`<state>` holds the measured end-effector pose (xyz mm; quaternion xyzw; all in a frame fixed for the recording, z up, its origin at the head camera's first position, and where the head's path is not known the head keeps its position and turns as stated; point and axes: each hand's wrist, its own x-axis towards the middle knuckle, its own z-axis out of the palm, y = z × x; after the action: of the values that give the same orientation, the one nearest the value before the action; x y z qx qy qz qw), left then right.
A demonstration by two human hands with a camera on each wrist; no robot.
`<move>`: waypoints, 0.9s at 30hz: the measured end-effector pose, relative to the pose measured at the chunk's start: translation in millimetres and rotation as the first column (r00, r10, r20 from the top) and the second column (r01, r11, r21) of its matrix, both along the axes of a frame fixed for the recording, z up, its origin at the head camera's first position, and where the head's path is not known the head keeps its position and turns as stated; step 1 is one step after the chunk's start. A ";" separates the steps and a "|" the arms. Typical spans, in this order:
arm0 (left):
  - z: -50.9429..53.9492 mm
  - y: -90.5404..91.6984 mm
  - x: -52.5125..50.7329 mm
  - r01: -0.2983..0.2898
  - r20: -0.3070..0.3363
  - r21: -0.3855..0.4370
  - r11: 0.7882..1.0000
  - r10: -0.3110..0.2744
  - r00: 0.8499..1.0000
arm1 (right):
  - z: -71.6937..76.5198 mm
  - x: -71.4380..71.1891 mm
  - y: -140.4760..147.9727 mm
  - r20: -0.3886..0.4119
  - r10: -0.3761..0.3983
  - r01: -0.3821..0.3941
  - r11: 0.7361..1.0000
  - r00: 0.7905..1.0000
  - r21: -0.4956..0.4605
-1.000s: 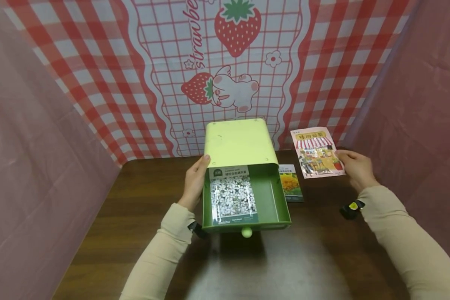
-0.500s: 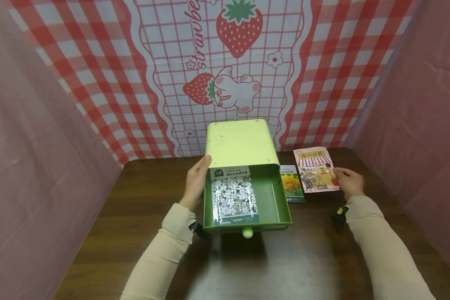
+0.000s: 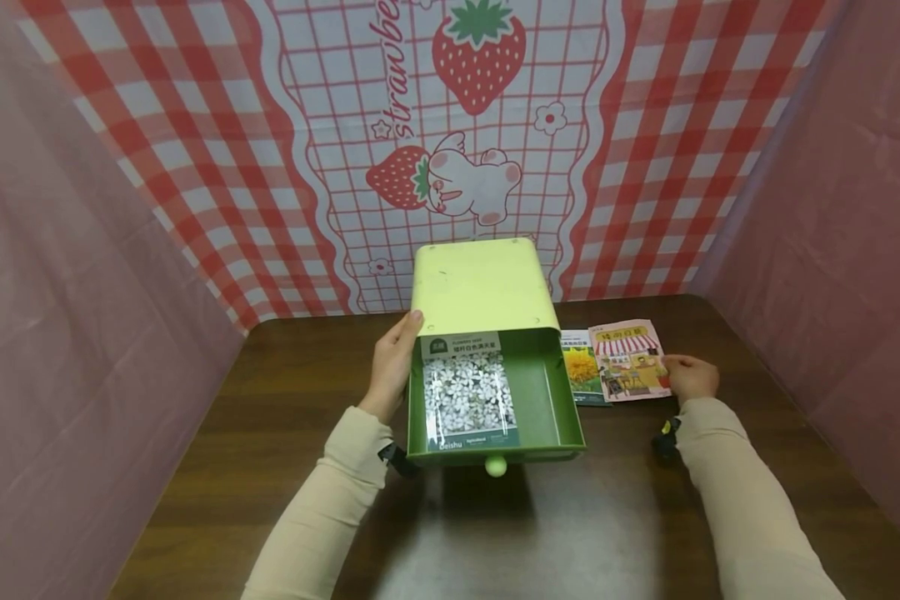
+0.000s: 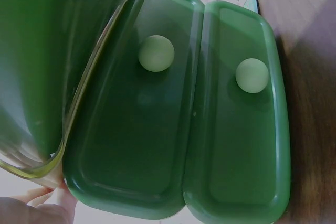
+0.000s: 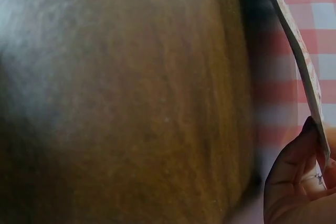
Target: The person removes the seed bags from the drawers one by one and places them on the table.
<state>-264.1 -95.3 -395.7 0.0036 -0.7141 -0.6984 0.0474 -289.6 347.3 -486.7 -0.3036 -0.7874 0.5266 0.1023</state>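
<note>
My left hand (image 3: 392,367) rests against the left side of a small yellow-green drawer cabinet (image 3: 483,287), thumb at its top front corner; its other fingers are largely hidden. The top green drawer (image 3: 536,400) is pulled out. A white-flower seed packet (image 3: 468,396) lies in its left part. To the right, my right hand (image 3: 692,377) pinches the right edge of a pink seed packet (image 3: 630,362) with a striped awning picture. The packet's thin edge (image 5: 302,61) shows in the right wrist view. Beside the cabinet, a yellow-flower seed packet (image 3: 583,367) is partly covered by the pink one.
Two closed green drawers (image 4: 142,114) with round knobs (image 4: 252,75) sit below the open one. The cabinet stands on a dark wooden table (image 3: 285,400). Behind it hangs a red-checked strawberry cloth (image 3: 480,125), with pink curtains (image 3: 817,250) at both sides.
My right hand has brought the pink seed packet down and slightly left, so it now overlaps the yellow-flower packet in view. The left hand and drawer have stayed in place.
</note>
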 end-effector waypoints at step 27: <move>-0.4 0.9 2.0 -0.011 -0.013 -0.019 1.000 0.010 1.000 | 2.2 3.3 3.5 0.263 0.210 -0.306 0.861 0.942 0.407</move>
<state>-262.1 -94.5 -396.0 0.0023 -0.7204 -0.6913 0.0558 -286.4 350.8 -484.5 -0.2175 -0.9262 0.3078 0.0130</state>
